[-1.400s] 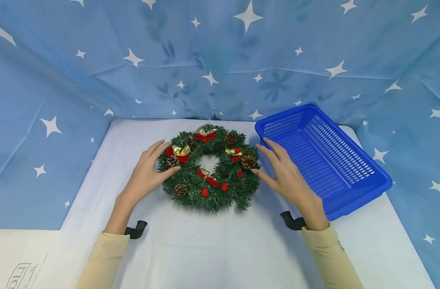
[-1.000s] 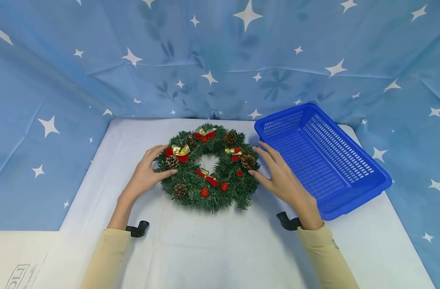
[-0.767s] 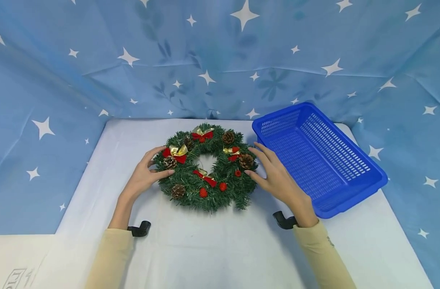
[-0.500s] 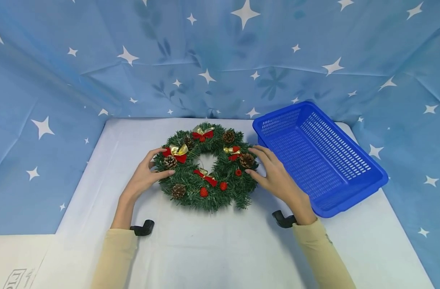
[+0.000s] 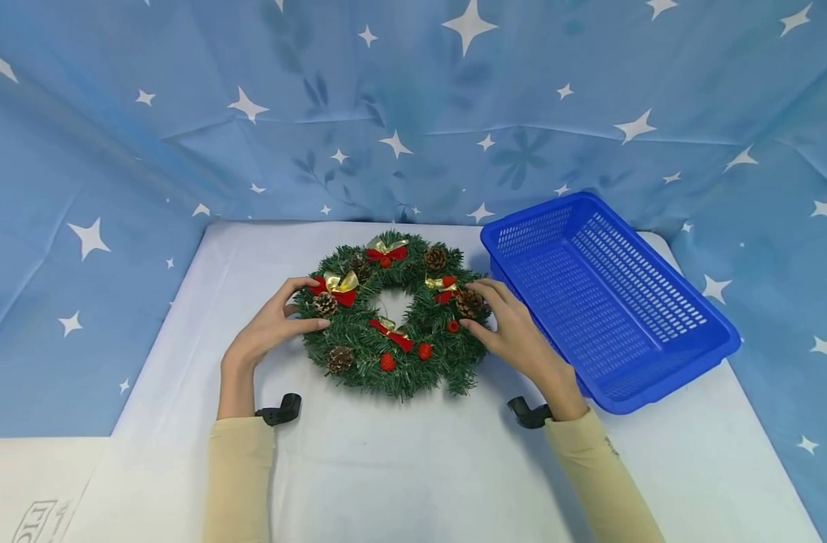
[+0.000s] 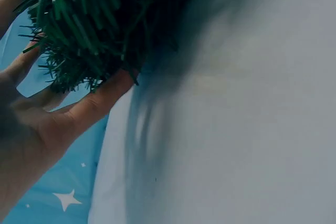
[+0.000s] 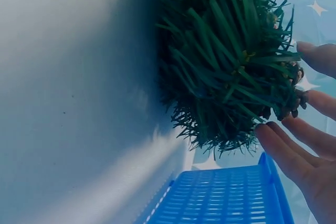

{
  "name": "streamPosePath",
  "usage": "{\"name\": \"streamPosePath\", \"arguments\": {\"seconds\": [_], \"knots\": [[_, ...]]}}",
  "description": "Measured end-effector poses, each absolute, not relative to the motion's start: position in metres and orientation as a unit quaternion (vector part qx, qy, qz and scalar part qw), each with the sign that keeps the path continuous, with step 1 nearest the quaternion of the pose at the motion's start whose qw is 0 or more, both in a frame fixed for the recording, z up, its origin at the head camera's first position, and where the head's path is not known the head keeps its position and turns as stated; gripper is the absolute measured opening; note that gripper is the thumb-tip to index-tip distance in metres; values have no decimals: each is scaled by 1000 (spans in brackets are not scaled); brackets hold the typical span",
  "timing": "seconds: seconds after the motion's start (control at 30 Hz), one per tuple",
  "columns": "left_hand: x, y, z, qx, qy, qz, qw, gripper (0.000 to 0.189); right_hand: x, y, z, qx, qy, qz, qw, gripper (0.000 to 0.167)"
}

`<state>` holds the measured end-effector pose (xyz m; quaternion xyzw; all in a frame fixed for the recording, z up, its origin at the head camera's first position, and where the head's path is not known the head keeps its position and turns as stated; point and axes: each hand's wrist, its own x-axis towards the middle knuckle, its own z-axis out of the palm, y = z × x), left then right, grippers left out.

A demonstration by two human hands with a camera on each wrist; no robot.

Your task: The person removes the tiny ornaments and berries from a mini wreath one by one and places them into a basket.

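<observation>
A green Christmas wreath (image 5: 366, 369) lies on the white-covered table. It carries red and gold bows (image 5: 340, 286), pine cones (image 5: 339, 359) and red berries (image 5: 387, 363). My left hand (image 5: 267, 324) holds its left edge, with thumb and fingers spread around the greenery. In the left wrist view, one finger (image 6: 102, 98) reaches low along the wreath's side. My right hand (image 5: 518, 332) grips the opposite edge by a pine cone (image 5: 469, 303), its fingers curved. The right wrist view has those fingertips (image 7: 265, 132) touching the outer greenery; how firmly they press cannot be seen.
A blue slotted plastic basket (image 5: 715, 335) stands at the right, tilted in angle, close beside my right hand. Behind the table (image 5: 386, 467) hangs a blue cloth (image 5: 427, 90) printed with white stars. Black mounts (image 5: 287, 409) sit at both wrists.
Both hands have closed in on the wreath's sides, the right one moving left and the left forearm swinging inward. The wreath stays in place on the table.
</observation>
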<state>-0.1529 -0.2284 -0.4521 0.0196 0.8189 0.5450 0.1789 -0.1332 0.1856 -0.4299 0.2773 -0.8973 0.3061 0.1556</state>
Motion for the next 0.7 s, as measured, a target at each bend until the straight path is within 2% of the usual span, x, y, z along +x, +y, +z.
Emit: {"name": "streamPosePath", "arguments": {"seconds": [0.7], "knots": [[-154,-230,-453,20,816,546,190,86,-138,184,-434,287,-895,304,154,46]]}}
